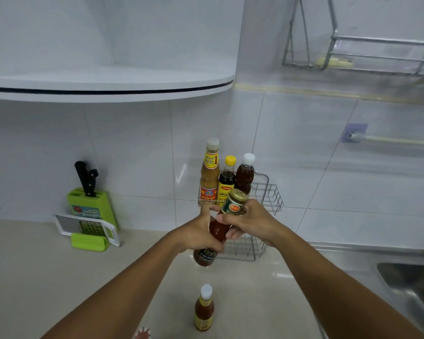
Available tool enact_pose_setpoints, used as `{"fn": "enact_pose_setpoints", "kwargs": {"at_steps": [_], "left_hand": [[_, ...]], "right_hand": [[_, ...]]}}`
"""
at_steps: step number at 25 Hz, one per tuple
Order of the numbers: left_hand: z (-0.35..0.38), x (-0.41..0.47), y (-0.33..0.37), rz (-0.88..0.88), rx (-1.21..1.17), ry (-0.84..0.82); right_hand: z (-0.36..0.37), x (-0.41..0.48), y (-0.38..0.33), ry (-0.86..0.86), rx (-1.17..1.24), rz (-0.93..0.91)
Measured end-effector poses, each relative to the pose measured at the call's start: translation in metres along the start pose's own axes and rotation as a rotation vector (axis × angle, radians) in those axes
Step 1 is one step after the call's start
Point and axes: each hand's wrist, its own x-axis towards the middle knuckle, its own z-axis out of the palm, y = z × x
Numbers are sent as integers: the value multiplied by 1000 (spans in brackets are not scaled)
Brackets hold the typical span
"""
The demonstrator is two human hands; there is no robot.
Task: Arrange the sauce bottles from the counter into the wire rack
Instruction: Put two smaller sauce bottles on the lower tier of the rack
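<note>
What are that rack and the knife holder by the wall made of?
The rack looks like thin metal wire, silvery or white-coated: an open grid you can see through. The knife holder seems glossy moulded plastic, bright green with smooth flat faces.

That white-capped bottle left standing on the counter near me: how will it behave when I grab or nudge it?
The white-capped bottle is tall and narrow-based, so a sideways nudge up high would probably tip it. It looks nearly full of amber sauce, so likely heavy for its size. Its glossy body may be slippery; gripping around the labelled part seems safer.
</note>
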Motion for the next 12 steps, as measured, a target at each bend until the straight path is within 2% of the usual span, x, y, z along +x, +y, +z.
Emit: {"fn": "enact_pose_setpoints", "kwargs": {"at_steps": [3, 7, 12], "left_hand": [[-13, 20, -32, -80, 48, -50], [-29, 44, -90, -266, -133, 30], [-23, 73, -136, -382, -157, 129]], "right_hand": [[10, 15, 26, 121, -7, 31], [28, 34, 61, 262, 12, 32], [54, 53, 91, 318, -210, -77]]}}
